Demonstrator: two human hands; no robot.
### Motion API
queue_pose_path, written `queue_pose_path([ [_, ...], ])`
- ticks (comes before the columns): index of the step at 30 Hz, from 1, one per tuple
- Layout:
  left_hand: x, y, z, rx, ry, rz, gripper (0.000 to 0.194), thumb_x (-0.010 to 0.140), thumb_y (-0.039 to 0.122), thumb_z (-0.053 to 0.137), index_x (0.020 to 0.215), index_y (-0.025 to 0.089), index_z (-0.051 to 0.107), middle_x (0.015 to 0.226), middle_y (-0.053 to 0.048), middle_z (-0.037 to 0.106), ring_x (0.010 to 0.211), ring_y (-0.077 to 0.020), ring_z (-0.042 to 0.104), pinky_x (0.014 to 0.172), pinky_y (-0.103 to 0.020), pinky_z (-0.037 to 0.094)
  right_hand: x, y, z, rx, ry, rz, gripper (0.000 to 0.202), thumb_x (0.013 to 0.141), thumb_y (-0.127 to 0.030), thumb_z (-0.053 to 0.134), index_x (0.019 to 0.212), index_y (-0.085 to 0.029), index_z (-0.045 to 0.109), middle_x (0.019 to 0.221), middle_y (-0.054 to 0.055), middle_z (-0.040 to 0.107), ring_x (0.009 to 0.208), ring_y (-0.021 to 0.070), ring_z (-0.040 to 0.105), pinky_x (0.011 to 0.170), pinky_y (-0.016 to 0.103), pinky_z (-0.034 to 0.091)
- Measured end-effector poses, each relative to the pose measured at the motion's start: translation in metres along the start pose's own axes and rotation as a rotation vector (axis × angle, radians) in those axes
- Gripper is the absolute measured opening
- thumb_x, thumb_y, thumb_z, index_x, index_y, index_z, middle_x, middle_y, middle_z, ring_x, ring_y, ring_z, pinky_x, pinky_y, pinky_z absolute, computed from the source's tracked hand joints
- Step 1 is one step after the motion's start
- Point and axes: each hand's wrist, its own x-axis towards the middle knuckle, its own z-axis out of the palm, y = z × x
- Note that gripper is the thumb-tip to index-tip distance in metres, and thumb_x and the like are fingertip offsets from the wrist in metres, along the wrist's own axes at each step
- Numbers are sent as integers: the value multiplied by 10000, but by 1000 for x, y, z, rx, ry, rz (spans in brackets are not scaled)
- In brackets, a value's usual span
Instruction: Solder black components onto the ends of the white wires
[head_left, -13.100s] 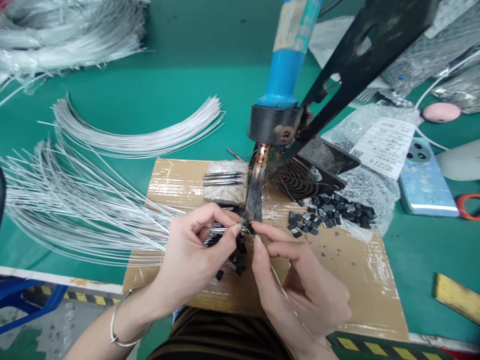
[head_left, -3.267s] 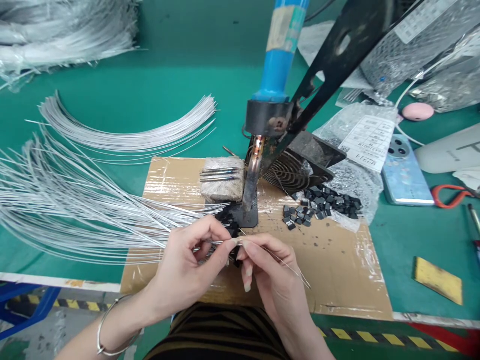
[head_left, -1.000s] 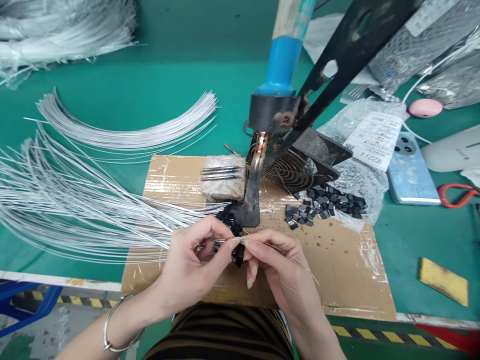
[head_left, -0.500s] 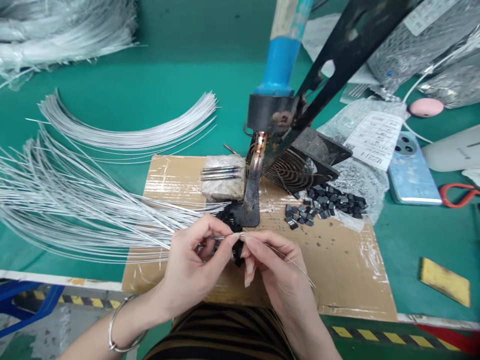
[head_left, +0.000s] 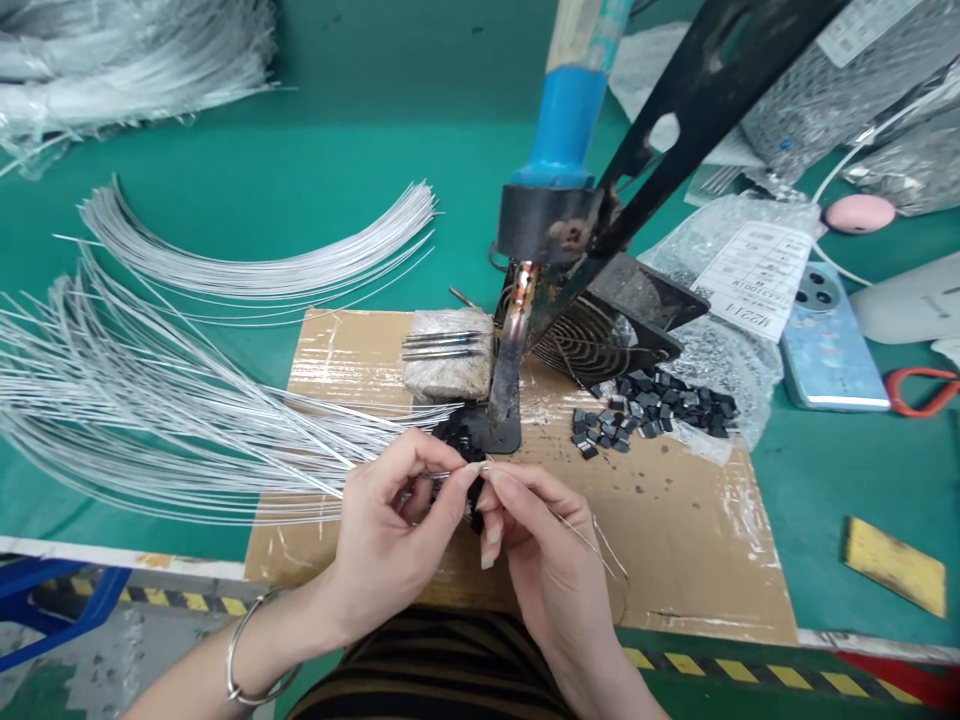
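Over the front of the cardboard, both my hands meet, with thumb and finger tips almost touching. My left hand [head_left: 394, 535] is closed in a pinch on a thin wire, whose end is hidden by the fingertips. In my right hand [head_left: 551, 550], also closed, are thin wires [head_left: 592, 540] that stick out past its right side. Just behind the fingers, small black parts [head_left: 456, 432] sit at the ends of a spread of white wires [head_left: 187, 420]. The soldering iron [head_left: 512, 345] stands tip-down in its black holder, a little beyond my hands.
A curved wire bundle [head_left: 262, 265] lies at the back left. Behind my hands are a wrapped block [head_left: 450, 375] and a fan [head_left: 592, 335]. Small black connectors [head_left: 660, 405] are heaped to the right, near a plastic bag [head_left: 750, 370], a phone [head_left: 836, 350] and a yellow sponge [head_left: 895, 565].
The loose wires at my right hand have swung and spread, and that hand has turned slightly. My left hand holds nearly the same place. The view has shifted a little.
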Motion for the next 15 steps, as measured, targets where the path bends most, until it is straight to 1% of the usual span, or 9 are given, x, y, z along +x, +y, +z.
queue_pose_path([
  [4,0,0,1,-4,18,-24,119,953,212,688,837,204,662,632,26,648,489,-98,482,466,-223,344,-1,3,3,14,18,3,170,780,-377,947,794,-221,881,660,3,757,426,73,601,426,153,572],
  [7,3,1,1,-9,21,-43,129,935,211,703,812,198,667,628,20,655,490,-96,493,466,-215,352,-1,5,3,-11,9,5,164,800,-383,934,812,-228,883,667,8,756,455,84,603,427,167,575],
  [9,5,2,1,-19,28,-51,128,918,207,715,798,195,672,635,19,660,498,-94,497,475,-208,367,-1,2,-3,-50,-25,-14,189,832,-424,909,860,-237,892,705,31,775,520,112,640,424,176,573],
  [11,8,5,0,-30,49,-59,112,898,207,732,798,192,684,648,21,660,504,-87,487,479,-198,372,-1,-5,-18,-146,-36,-84,250,895,-484,846,929,-243,898,778,67,804,606,152,692,449,208,591],
  [12,9,6,0,-34,59,-64,102,888,209,741,799,190,692,649,23,656,506,-84,480,480,-193,370,0,-11,-28,-224,-9,-150,280,922,-507,813,955,-242,898,809,80,814,632,168,709,470,230,603],
  [13,10,7,-1,-37,66,-75,87,878,209,747,806,188,704,650,23,654,511,-83,479,483,-190,371,0,-17,-39,-325,66,-239,278,934,-500,803,965,-241,896,834,82,820,646,175,720,503,251,614],
  [14,11,8,-2,-38,64,-87,71,872,211,750,814,186,718,649,21,655,515,-83,478,485,-189,369,1,-24,-51,-445,180,-347,256,913,-483,831,958,-238,893,853,78,823,648,175,722,525,260,612],
  [15,12,8,-3,-37,59,-98,61,868,212,750,818,184,729,645,19,656,516,-84,476,486,-191,367,2,-31,-63,-578,321,-469,254,873,-474,868,942,-230,886,848,69,821,619,170,706,520,265,595],
])
